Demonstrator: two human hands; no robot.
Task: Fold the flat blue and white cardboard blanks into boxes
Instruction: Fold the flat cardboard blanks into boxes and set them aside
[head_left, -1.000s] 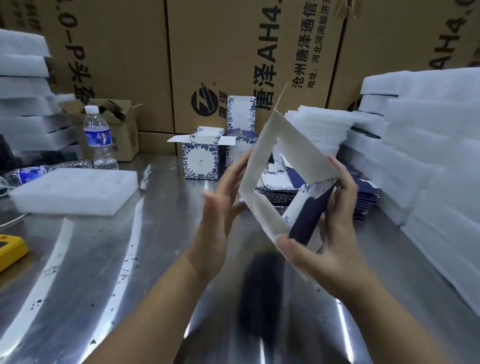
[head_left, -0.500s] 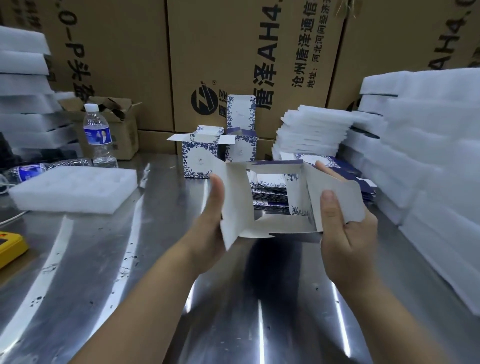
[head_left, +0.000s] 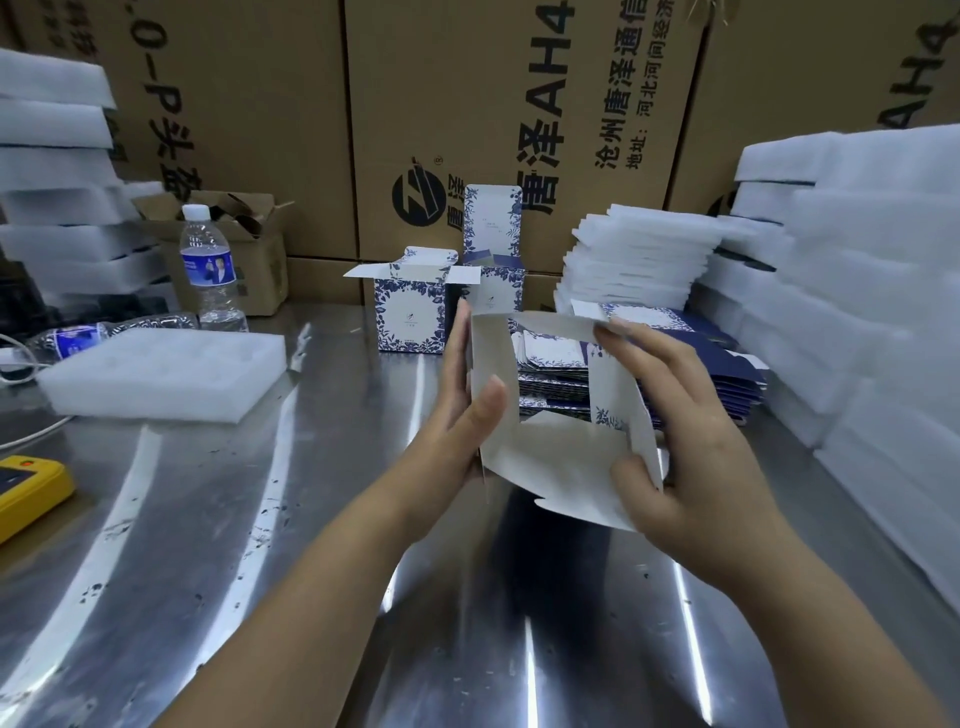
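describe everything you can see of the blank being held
The cardboard blank stands open as a rough square tube, seen end-on, plain white inside facing the camera, blue floral print showing on its right wall. End flaps are unfolded. The left hand pinches its left wall, the right hand grips its right side, above the steel table.

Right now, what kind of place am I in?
Probably a packing bench in a small factory or warehouse: big printed shipping cartons line the back, white foam pads are stacked on both sides, and flat blue and white blanks lie piled on the steel table beyond the half-folded box.
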